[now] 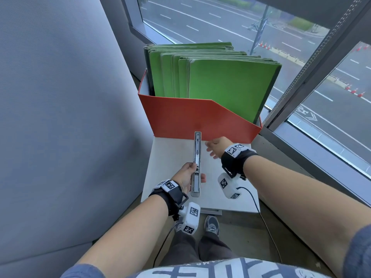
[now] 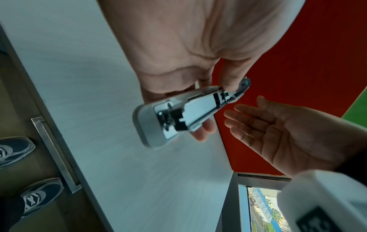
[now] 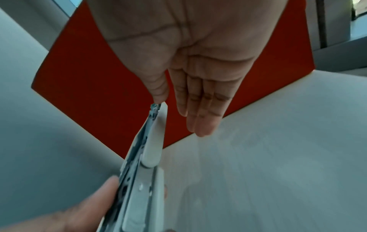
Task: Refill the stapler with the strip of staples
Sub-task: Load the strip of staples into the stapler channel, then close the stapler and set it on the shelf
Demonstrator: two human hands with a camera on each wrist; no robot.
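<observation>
A grey stapler is swung fully open, its metal staple channel pointing away from me above the white table. My left hand grips the stapler's near half, thumb on one side and fingers on the other. My right hand hovers just right of the channel's far end with fingers straight and nothing in it. No staple strip shows in any view.
A red file box full of green folders stands at the table's far edge, right behind the stapler. A grey padded wall is on the left, a window on the right. My shoes are below the table's near edge.
</observation>
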